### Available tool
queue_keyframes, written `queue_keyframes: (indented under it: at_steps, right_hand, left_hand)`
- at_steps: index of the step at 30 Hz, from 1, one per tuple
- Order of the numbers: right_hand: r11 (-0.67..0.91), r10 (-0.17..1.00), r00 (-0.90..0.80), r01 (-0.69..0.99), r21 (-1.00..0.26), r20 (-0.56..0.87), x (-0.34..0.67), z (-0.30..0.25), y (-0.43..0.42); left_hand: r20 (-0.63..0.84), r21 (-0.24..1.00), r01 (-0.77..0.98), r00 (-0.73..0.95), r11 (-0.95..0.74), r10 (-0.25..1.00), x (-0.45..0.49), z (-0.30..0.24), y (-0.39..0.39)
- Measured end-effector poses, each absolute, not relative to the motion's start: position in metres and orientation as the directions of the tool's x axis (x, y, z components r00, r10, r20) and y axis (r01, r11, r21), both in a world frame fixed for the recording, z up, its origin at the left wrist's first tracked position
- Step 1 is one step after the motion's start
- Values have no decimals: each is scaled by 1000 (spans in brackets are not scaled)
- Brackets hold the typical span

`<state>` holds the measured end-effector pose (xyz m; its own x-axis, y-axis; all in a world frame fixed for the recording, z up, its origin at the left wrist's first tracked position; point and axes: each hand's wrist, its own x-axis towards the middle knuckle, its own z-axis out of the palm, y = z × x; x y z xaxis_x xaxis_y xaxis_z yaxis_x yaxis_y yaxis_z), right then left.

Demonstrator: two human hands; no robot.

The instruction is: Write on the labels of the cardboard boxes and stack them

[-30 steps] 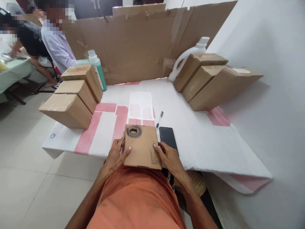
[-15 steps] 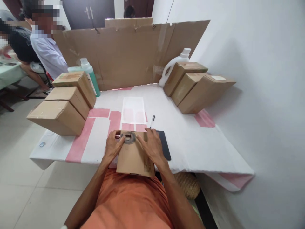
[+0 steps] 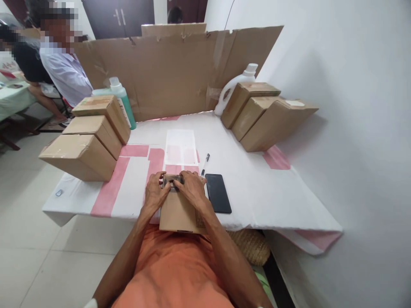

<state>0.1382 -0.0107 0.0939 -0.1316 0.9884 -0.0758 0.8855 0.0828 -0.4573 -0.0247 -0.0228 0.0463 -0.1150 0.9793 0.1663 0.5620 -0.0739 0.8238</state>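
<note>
A flat brown cardboard box (image 3: 178,213) lies at the near edge of the white table (image 3: 257,188), partly over my lap. A grey roll of tape (image 3: 171,181) rests on the box's far end. My left hand (image 3: 155,191) and my right hand (image 3: 190,186) both sit on that end, fingers curled around the roll from either side. The roll is mostly hidden under my fingers.
A black phone (image 3: 218,192) and a pen (image 3: 205,161) lie right of the box, a white sheet (image 3: 180,146) beyond it. Stacked cardboard boxes stand at left (image 3: 86,137) and right (image 3: 266,113), with a green bottle (image 3: 120,97), white jug (image 3: 233,87), cardboard screen (image 3: 173,68). Two people sit far left.
Both hands slid from the box's sides up to its far end and closed over the tape roll. The right hand left the phone uncovered. The camera view shifted.
</note>
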Motion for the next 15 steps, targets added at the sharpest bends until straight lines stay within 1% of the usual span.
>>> queue_keyframes:
  at_steps: [3,6,11,13,15]
  right_hand:
    - [126,988,-153,854,-504,-13,141,88,-12]
    - [146,986,-164,835,-530,15,143,84,-14]
    - [154,986,-162,783,-603,41,163,79,0]
    - [77,997,-61,784,-616,48,183,77,15]
    - [-65,996,91,810,-583,16,204,76,32]
  left_hand:
    - [122,866,497,-122,-46,985,-23,39,-23]
    - [66,914,405,-95,-22,993,-22,33,-24]
    - [21,930,367,-103,18,994,-21,28,-25]
    - [6,935,353,-117,36,993,-21,26,-25]
    - [-4,940,337,-125,46,992,-21,24,-25]
